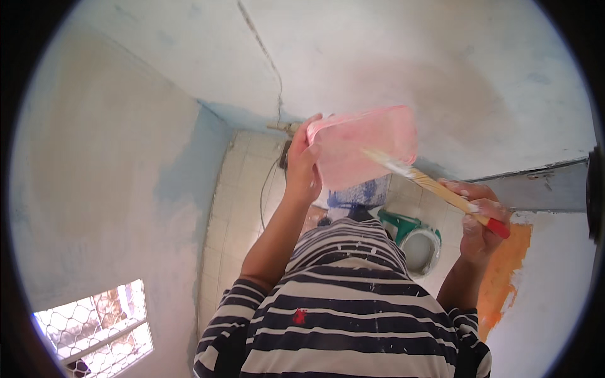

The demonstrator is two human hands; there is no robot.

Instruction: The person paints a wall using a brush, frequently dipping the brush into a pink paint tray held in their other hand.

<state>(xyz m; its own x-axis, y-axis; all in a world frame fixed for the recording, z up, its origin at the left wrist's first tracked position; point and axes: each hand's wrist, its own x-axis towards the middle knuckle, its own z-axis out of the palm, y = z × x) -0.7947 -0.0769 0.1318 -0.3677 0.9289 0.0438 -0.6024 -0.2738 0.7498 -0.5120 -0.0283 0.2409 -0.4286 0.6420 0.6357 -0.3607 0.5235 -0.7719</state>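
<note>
A translucent pink rectangular plastic tub (pixel 365 129) is tilted up in front of me, with my left hand (pixel 302 160) closed round its left end. My right hand (pixel 479 227) grips a paintbrush (pixel 435 187) with a pale wooden handle, red at the end; white smears show on the brush and fingers. The pale bristles are over the inside of the tub; I cannot tell whether they touch it. Below, a bucket (pixel 419 252) with whitish contents stands on the floor beside a green plastic object (pixel 395 220).
Patchy pale walls (pixel 107 157) surround me, one with a crack and an orange patch (pixel 504 271). A window with a grille (pixel 94 309) is low left. Pipe fittings (pixel 283 126), a dark cable and a blue patterned object (pixel 353 195) are low ahead on the tiled floor (pixel 233 220).
</note>
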